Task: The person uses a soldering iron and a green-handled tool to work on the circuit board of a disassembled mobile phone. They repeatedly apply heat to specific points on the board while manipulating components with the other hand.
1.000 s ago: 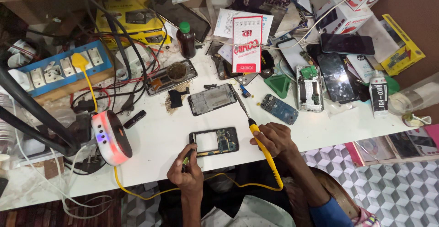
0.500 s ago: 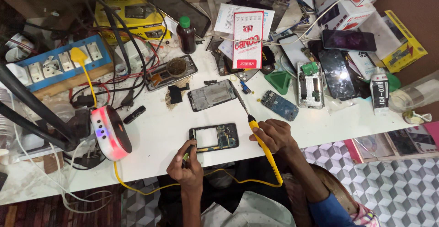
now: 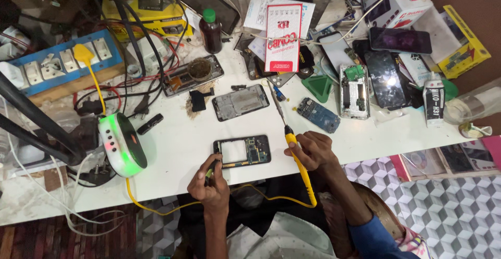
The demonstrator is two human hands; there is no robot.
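Two hands engaged: left hand [image 3: 209, 183] pinches a small tool at the opened phone's [image 3: 242, 151] near-left corner; right hand [image 3: 311, 149] grips the yellow soldering iron [image 3: 292, 149], tip angled away, just right of it on the tabletop [image 3: 177, 149].

furniture: cluttered white worktable [image 3: 172, 149] | floor: grey cube-pattern tiles [image 3: 443, 212] | light: bright, even

Bright, even overhead light on the white table [image 3: 172, 149], soft shadows, edges slightly bowed.

The desk [image 3: 177, 144] is smooth matt white; the soldering iron [image 3: 297, 160] has a glossy yellow plastic handle and bare metal shaft; the phone frame [image 3: 242, 151] is black plastic.
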